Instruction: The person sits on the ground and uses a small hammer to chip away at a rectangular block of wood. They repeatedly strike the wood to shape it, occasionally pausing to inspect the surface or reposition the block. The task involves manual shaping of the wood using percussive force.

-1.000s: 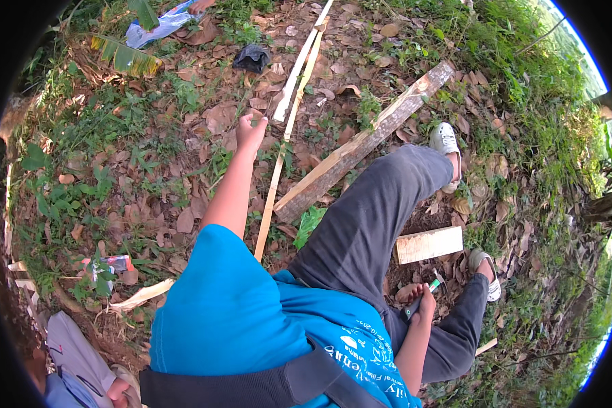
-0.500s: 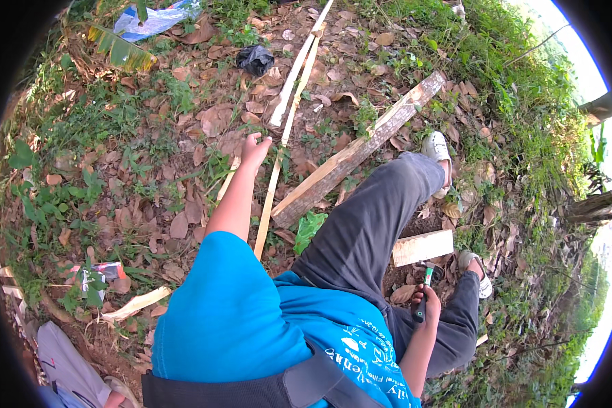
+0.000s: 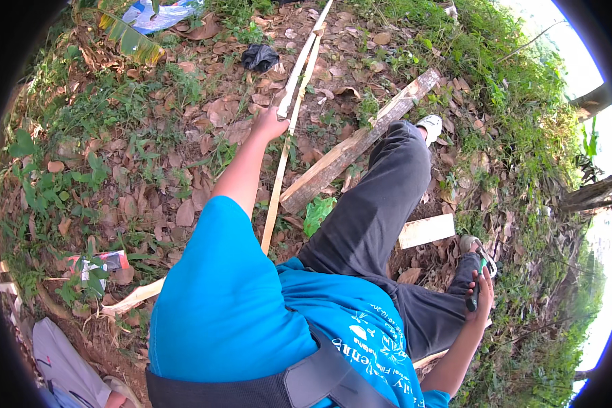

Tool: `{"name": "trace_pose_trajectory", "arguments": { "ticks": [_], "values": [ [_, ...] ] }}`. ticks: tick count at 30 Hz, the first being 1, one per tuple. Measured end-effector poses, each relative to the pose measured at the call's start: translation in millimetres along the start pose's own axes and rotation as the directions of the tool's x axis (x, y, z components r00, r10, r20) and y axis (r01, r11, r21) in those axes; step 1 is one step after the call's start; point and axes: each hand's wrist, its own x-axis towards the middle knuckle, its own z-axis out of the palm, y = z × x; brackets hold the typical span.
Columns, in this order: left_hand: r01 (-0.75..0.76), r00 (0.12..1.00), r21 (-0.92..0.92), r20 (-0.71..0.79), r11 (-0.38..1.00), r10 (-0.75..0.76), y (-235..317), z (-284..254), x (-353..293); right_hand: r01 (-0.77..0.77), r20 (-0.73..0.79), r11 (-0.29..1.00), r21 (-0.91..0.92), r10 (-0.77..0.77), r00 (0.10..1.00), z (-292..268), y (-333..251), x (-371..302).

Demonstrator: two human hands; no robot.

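Stretched out ahead, my left hand (image 3: 270, 124) is closed at the near end of a long pale wooden strip (image 3: 298, 71); its fingertips are partly hidden. A second thin strip (image 3: 283, 160) runs close beside it, and the two meet near a small wooden piece (image 3: 319, 30) at the far end. At the lower right, my right hand (image 3: 481, 296) grips a hammer (image 3: 474, 297) by its black and green handle. The hammer's head end is near my shoe (image 3: 489, 265) and hard to make out. A squared wooden block (image 3: 426, 231) lies on the ground between my legs.
A thick bark-edged plank (image 3: 360, 143) lies diagonally before my knee. Farther off are a black plastic bag (image 3: 260, 58) and a blue-white sheet (image 3: 160, 15). At left lie a split wood piece (image 3: 134, 298) and a red-grey packet (image 3: 105, 262). Another person's grey-clad leg (image 3: 68, 364) shows lower left.
My left hand has moved forward and closed at the pale strip's near end. My right hand has swung right with the hammer, away from the wooden block.
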Motion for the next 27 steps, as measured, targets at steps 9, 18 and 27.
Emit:
{"name": "trace_pose_trajectory", "arguments": {
  "ticks": [9,18,27],
  "values": [
    [0.152,0.982,0.173,0.085,0.973,-0.168,0,22,99,-0.195,-0.084,0.973,-0.121,0.186,0.979,22,17,11],
    [0.232,0.958,0.46,0.044,0.857,-0.283,-13,52,233,-0.42,-0.161,0.873,-0.246,0.391,0.906,56,50,73],
    [0.149,0.964,0.737,0.04,0.66,-0.263,-19,72,324,-0.539,-0.228,0.779,-0.32,0.489,0.842,61,70,107]
  ]
}}
